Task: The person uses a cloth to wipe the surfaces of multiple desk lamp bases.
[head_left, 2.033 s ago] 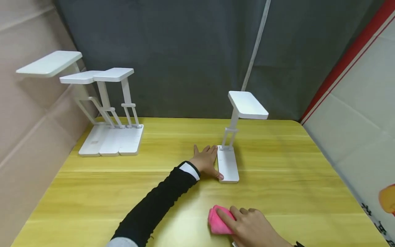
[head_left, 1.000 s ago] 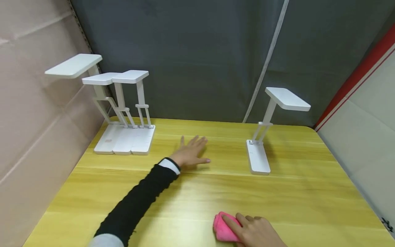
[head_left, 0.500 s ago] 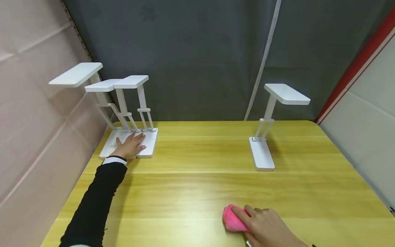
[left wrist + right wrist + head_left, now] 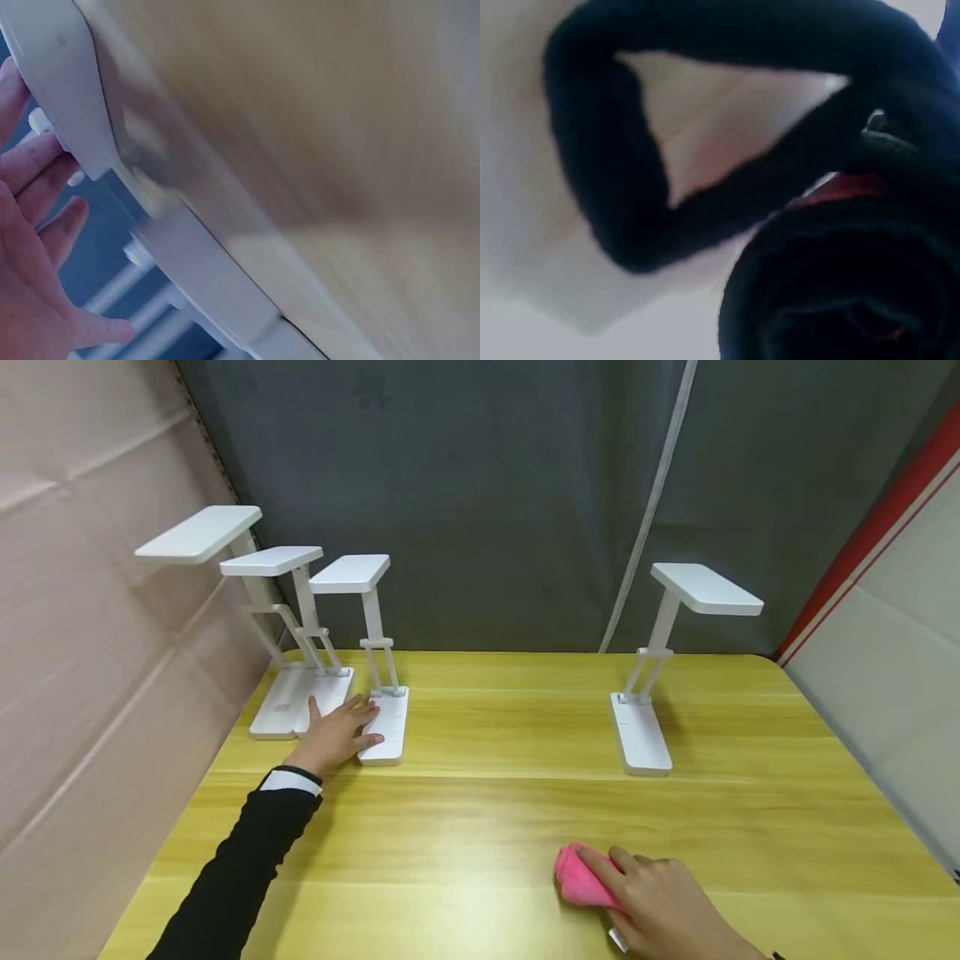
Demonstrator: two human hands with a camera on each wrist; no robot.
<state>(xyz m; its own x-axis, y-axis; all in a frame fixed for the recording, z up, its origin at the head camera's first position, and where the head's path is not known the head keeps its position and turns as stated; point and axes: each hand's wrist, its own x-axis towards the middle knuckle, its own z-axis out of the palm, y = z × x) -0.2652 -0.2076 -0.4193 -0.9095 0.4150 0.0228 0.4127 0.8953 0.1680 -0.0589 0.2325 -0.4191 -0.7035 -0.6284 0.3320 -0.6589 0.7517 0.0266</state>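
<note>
In the head view my left hand (image 4: 335, 737), fingers spread, touches the left side of a white desk lamp's base (image 4: 388, 727). That lamp stands apart from two more white lamps to its left, whose bases (image 4: 283, 702) lie side by side. The left wrist view shows the fingertips (image 4: 67, 214) close to the white lamp bases (image 4: 64, 79). At the front right of the table my right hand (image 4: 663, 897) grips a bunched pink cloth (image 4: 585, 877) with a small white tag. Dark straps or cuffs (image 4: 600, 150) fill much of the right wrist view.
Another white lamp (image 4: 642, 735) stands on the right half of the wood-grain table (image 4: 487, 818). A grey curtain (image 4: 465, 510) hangs behind. A pale wall covering (image 4: 97, 652) borders the left, a white panel (image 4: 885, 652) the right.
My left hand has gone from the right lamp to the left group. One lamp there has shifted right and nearer, away from the other two. My right hand keeps the pink cloth.
</note>
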